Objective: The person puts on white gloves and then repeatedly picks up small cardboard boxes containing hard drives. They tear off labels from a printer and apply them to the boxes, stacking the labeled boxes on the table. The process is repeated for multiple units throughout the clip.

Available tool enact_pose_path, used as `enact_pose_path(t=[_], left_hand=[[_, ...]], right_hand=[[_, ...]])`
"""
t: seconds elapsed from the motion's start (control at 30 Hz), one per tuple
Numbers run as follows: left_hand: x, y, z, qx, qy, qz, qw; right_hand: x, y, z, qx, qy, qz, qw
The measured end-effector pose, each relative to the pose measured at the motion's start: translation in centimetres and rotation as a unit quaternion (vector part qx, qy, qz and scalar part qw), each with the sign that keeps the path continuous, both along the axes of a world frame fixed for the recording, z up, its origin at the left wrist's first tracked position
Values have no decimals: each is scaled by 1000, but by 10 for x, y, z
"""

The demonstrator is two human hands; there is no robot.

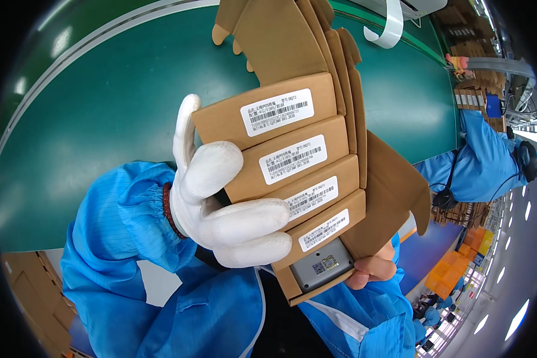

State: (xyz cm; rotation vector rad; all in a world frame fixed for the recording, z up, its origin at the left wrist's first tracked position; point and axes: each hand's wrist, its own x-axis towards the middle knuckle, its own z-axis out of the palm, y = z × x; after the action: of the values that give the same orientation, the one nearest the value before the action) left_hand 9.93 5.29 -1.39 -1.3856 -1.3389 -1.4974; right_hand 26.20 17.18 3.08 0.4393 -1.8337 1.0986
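Brown cardboard everywhere: four boxes [292,141], each with a white label [278,112], sit stacked edge to edge mid-view, leaning a bit, with flaps fanned out at 12 o'clock. Down at 6 o'clock of that stack there's an open box [289,283] with a grey device [323,264] lying in it, and a bent flap [394,194] sticks out at 3 o'clock. Left hand [212,218], in a white glove, is on the stack from 9 o'clock: fingers spread, one pointing straight up, one bent over the box ends, two close together across the lower boxes. Can't tell if it's really squeezing. Right hand [373,270] is bare at about 5 o'clock, fingers bent and pinching the open box's corner; the rest of it is hidden. Green table [119,107] fills 10 o'clock, a curled white strip [394,27] hangs at 1, a person in blue [486,155] is at 3, and orange bins [450,271] are at 4.
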Motion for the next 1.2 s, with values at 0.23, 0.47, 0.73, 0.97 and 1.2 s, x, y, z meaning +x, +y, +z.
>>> enact_pose_path(t=[0.23, 0.47, 0.73, 0.97, 1.2], left_hand=[[-3, 6, -3, 21, 10, -15, 1000], [1, -1, 4, -5, -26, -28, 999], [-1, -2, 2, 1, -17, -35, 999], [0, 1, 3, 35, -72, -41, 996], [-3, -4, 10, -3, -70, -62, 996]], right_hand=[[-5, 3, 8, 16, -24, -23, 999], [-27, 14, 25, 56, -145, -39, 987], [-28, 20, 25, 73, -188, -6, 979], [-15, 10, 6, 43, -72, -9, 996], [18, 2, -8, 56, -64, -29, 996]])
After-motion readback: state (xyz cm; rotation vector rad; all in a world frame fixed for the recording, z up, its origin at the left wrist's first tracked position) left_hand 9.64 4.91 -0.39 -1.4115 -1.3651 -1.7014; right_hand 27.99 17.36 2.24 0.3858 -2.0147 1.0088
